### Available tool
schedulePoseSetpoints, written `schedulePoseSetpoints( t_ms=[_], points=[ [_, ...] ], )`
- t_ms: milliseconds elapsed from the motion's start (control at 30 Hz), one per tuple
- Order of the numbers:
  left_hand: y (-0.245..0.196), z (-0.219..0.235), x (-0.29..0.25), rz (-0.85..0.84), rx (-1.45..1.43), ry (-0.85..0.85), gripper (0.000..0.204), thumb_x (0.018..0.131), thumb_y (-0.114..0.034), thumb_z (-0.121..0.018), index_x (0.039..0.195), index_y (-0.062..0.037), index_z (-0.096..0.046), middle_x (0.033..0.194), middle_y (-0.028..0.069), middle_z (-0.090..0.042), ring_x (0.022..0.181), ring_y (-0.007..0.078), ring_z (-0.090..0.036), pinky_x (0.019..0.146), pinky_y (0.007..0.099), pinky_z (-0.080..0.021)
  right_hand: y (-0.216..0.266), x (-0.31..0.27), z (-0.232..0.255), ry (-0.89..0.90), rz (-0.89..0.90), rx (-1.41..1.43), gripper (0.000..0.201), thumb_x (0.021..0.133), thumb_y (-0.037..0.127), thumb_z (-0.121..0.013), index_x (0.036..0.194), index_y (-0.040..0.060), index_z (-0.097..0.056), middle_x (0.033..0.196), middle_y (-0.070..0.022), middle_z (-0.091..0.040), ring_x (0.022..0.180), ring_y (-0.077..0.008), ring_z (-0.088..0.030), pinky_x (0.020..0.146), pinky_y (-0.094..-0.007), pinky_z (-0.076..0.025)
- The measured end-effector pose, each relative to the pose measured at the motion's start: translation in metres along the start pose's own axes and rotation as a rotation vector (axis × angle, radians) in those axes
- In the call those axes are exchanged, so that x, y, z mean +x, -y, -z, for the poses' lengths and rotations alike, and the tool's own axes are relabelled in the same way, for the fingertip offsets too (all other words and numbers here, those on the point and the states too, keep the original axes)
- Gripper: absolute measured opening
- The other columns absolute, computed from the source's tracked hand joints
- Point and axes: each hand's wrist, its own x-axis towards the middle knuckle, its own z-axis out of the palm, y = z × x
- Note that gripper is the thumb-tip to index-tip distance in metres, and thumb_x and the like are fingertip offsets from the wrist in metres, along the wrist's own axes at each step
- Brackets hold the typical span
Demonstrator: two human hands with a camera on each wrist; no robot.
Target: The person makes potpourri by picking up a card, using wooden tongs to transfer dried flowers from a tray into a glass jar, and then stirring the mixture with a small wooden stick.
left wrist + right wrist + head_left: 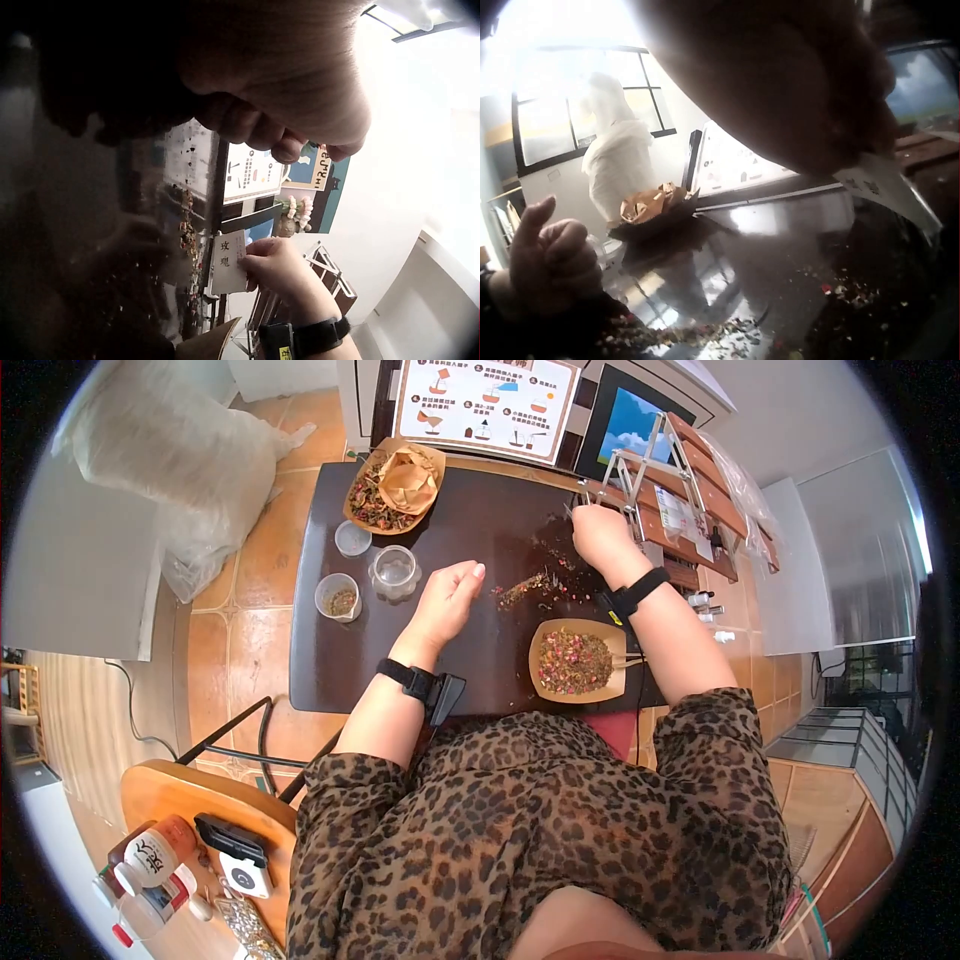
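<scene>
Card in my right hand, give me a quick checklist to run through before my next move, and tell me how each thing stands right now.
1. Card pinched in the right hand: ok.
2. Left hand free of any visible object: ok, fingers curled.
3. Table free of loose bits: not ok, scattered petals lie on it.
4. Tray nearest you upright, petals inside: ok.
5. Card's lower edge touching the table: cannot tell.
</scene>
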Motion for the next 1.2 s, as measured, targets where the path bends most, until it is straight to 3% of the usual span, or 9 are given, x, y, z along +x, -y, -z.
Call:
schedulePoseSetpoints(
  t_ms=[400, 633, 833, 1200],
  points=[
    [-0.002, 0.0, 0.0, -0.004, 0.013, -0.008, 0.045, 0.103, -0.033, -0.049, 0.07, -0.0034, -0.046, 0.061, 0.0028, -0.041, 0.061, 0.0128, -0.039, 0.058, 0.0311, -0.037, 0.031, -0.008, -0.002, 0.064, 0.058, 0.014, 0.016, 0.088, 0.005, -0.06, 0.091, 0.0024, -0.076, 0.092, -0.019, -0.074, 0.087, -0.0347, -0.074, 0.071, -0.0443, -0.06],
    [-0.006, 0.0, -0.001, 0.067, 0.031, 0.022, 0.046, 0.104, -0.035, -0.046, 0.071, -0.0035, -0.043, 0.067, 0.0021, -0.04, 0.067, 0.0133, -0.039, 0.064, 0.0295, -0.036, 0.039, -0.036, 0.011, -0.026, 0.179, 0.227, 0.016, 0.082, 0.008, -0.061, 0.087, -0.0022, -0.072, 0.084, -0.0237, -0.071, 0.082, -0.0415, -0.07, 0.073, -0.0499, -0.057],
    [-0.006, 0.0, -0.002, 0.052, 0.037, 0.012, 0.045, 0.105, -0.033, -0.045, 0.071, -0.0034, -0.044, 0.067, 0.0022, -0.039, 0.067, 0.013, -0.038, 0.063, 0.0295, -0.036, 0.007, -0.045, 0.023, -0.042, 0.044, 0.318, 0.017, 0.081, 0.011, -0.062, 0.09, -0.0015, -0.07, 0.09, -0.0254, -0.071, 0.091, -0.0426, -0.069, 0.08, -0.0516, -0.055],
    [-0.001, -0.002, 0.0, 0.002, 0.033, -0.018, 0.046, 0.103, -0.035, -0.05, 0.07, -0.003, -0.046, 0.064, 0.0017, -0.041, 0.064, 0.0123, -0.039, 0.06, 0.0301, -0.036, -0.031, -0.087, -0.018, 0.046, -0.011, 0.224, 0.013, 0.08, 0.011, -0.066, 0.085, -0.0009, -0.071, 0.084, -0.0237, -0.071, 0.083, -0.0407, -0.071, 0.077, -0.0487, -0.057]
  ],
)
